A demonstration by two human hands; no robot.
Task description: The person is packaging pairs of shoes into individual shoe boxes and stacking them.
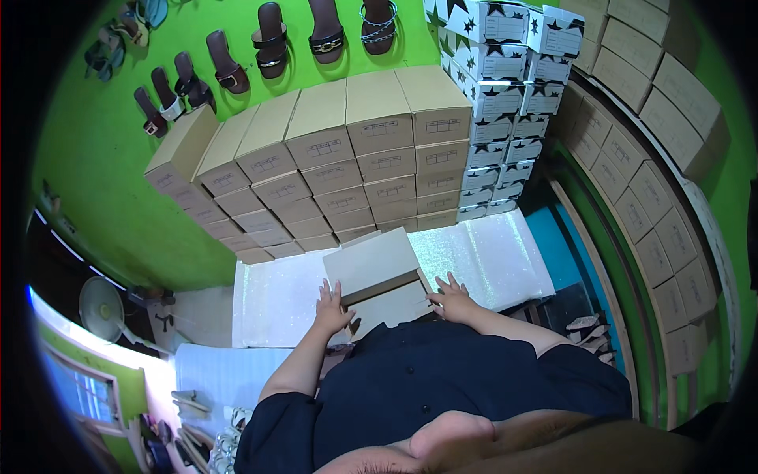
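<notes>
Cardboard box lies on the glittery white surface between left hand and right hand, its long axis running crosswise from one to the other, each grip spread wide at its own end, neither clearly nearer

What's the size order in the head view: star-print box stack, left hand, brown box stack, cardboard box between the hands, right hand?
1. Brown box stack
2. Star-print box stack
3. Cardboard box between the hands
4. Left hand and right hand: too alike to rank
</notes>
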